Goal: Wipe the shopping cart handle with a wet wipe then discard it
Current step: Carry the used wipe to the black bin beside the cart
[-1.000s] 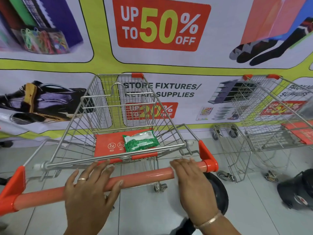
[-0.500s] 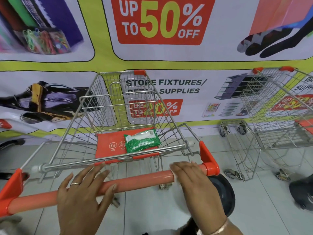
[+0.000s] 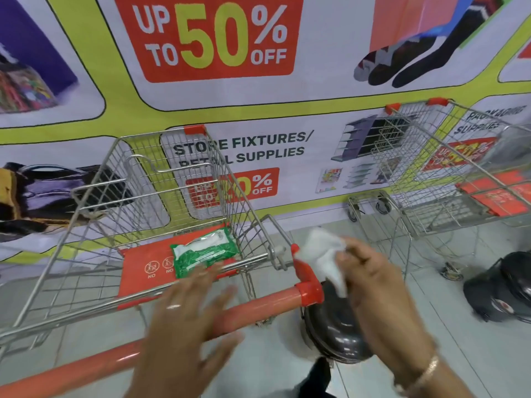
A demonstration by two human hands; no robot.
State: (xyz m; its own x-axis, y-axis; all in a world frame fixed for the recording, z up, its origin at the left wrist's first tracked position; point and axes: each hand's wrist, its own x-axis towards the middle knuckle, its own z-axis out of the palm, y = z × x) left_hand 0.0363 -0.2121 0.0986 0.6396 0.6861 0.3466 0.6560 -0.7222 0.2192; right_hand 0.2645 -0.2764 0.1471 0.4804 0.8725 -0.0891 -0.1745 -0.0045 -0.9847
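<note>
Far left, behind the wire basket, a wall banner point(image 3: 330, 90) printed with sale panels, one reading "UP TO 50% OFF". In front of it, a shopping cart point(image 3: 94, 225) of silver wire, its orange handle point(image 3: 258, 307) running from the lower left edge of the view up to a red end cap at the cart's right rear corner. On the red child-seat flap point(image 3: 138, 262) at the rear of the basket, a green wet-wipe pack point(image 3: 205, 252), lying flat toward the flap's right side, its top label partly peeled. Over the middle of the handle, the left hand point(image 3: 184, 334), blurred, fingers spread and loose, a ring on one finger, gripping nothing; whether the palm touches the bar cannot be told. Just right of the handle's red end cap, a white wet wipe point(image 3: 324, 254), crumpled and hanging, off the handle, one edge close against the cap's upper arm. Pinched around that wipe, the right hand point(image 3: 370, 280), fingers closed on it, a bracelet at the wrist. Below that hand, on the tiled floor beside the cart's right rear corner, a round dark bin point(image 3: 330, 328) with a glossy domed lid. Farther right, a second wire cart point(image 3: 448, 173) parked against the banner, and past it, near the right edge, a black helmet-like object point(image 3: 505, 288) on the floor.
</note>
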